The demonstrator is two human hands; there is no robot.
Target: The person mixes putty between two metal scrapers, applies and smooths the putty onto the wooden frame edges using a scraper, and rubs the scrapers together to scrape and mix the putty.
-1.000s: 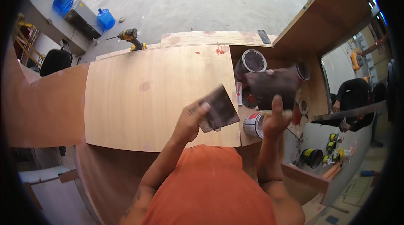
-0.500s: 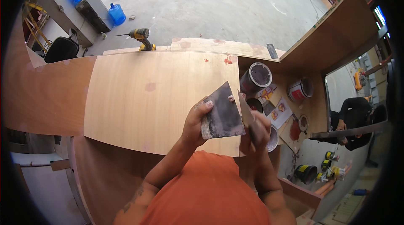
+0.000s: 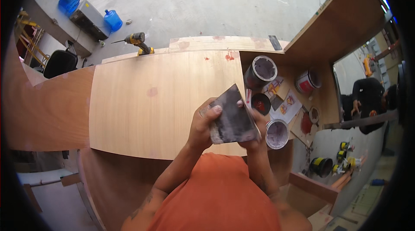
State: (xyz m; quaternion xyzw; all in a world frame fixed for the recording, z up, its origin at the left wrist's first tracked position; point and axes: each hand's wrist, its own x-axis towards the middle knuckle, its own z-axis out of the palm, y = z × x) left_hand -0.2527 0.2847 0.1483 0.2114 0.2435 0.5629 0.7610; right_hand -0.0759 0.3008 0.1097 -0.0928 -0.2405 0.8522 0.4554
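My left hand grips a dark, flat, smeared putty spreader, thumb on its face and fingers behind. The spreader is tilted in front of my chest, above the near edge of the pale wood panel. A small pale dab shows near its upper right edge. My right hand is closed at that spreader's right edge, partly hidden behind it. It holds a second thin spreader, of which little more than a blurred edge shows now. Beside my right hand stands an open can of greyish filler.
Farther back are a larger open can, a red-labelled can and a dark lid with red paste. A cordless drill stands at the panel's far left edge. An upright wood board rises at the right.
My right hand has brought its spreader in against the left one, where it is now mostly hidden. The view has shifted slightly, and the near filler can shows more fully.
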